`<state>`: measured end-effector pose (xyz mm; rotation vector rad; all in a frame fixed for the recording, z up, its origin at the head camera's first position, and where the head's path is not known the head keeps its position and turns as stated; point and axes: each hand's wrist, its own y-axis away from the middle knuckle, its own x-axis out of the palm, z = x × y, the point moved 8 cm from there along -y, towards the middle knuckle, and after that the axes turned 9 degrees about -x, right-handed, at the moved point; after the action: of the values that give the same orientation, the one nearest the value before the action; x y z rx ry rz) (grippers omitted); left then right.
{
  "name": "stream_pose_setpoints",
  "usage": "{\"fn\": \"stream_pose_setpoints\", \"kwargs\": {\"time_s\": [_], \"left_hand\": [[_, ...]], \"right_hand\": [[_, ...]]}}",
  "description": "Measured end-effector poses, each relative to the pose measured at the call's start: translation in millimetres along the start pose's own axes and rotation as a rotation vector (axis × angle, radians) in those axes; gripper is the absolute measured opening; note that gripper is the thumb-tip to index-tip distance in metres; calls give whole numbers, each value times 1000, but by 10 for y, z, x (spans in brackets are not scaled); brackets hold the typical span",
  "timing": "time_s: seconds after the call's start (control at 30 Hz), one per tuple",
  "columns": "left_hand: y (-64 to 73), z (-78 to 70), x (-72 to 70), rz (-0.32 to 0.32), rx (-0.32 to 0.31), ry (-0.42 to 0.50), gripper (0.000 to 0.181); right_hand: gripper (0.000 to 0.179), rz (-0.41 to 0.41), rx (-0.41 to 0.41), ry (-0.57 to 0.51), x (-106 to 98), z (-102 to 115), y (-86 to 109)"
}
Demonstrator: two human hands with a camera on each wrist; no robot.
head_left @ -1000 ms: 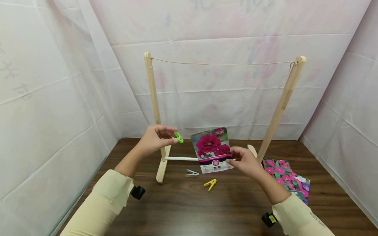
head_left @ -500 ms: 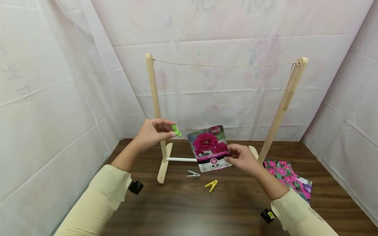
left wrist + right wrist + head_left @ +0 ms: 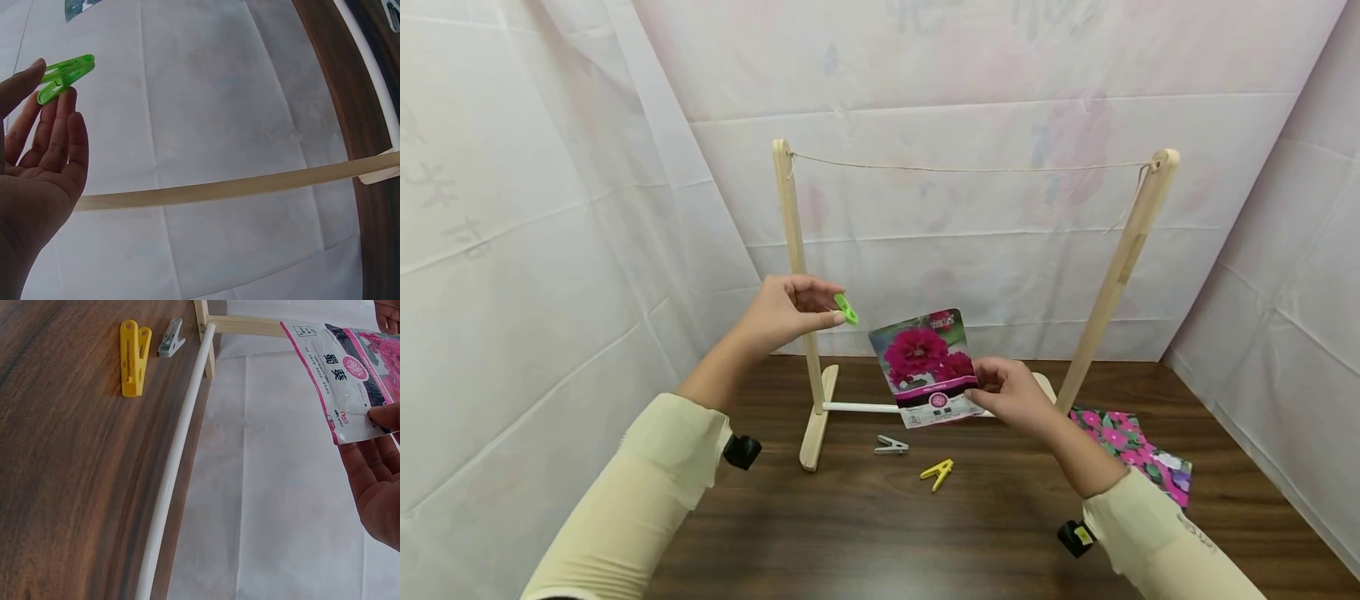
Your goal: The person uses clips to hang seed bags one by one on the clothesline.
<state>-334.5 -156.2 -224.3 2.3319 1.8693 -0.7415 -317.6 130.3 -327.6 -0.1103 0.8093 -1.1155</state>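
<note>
Sam: Below the string of the wooden frame, what's each hand holding?

Kit: L hand, near the frame's left post, pinches a green clip btwn thumb & fingers. R hand grips a flower pkt at its lower right edge, thumb on front. Pkt's off the bench, btwn the frame's posts, overlapping its white bar in head view.

Sam: Why that way?

Kit: My guess: edge grip leaves pkt's top free & its picture uncovered; clip's pinched at one end, prob. so the other sticks clear.

Sam: Rest?

Kit: Grey clip & yellow clip lie in front of the frame, prob. for easy reach. Other pkts lie by its right post, maybe to keep 'em out of the way.

Sam: Pkt's looks?

Kit: Tilted, top leaning toward the frame's left post. Deep-pink blooms on green up top, pink-&-black band, round pink emblem, pale strip w/ dark characters at bottom. Finest print's too small to tell.
</note>
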Motion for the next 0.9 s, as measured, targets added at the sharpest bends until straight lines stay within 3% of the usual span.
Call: {"fn": "stream_pose_setpoints", "kwargs": {"time_s": [0.53, 0.9], "left_hand": [[-140, -376, -170, 10, 34, -84, 34], [-207, -626, -343, -45, 43, -100, 31]], "right_hand": [[15, -17, -16, -13, -52, 113, -164], [17, -33, -53, 6, -76, 205, -259]]}}
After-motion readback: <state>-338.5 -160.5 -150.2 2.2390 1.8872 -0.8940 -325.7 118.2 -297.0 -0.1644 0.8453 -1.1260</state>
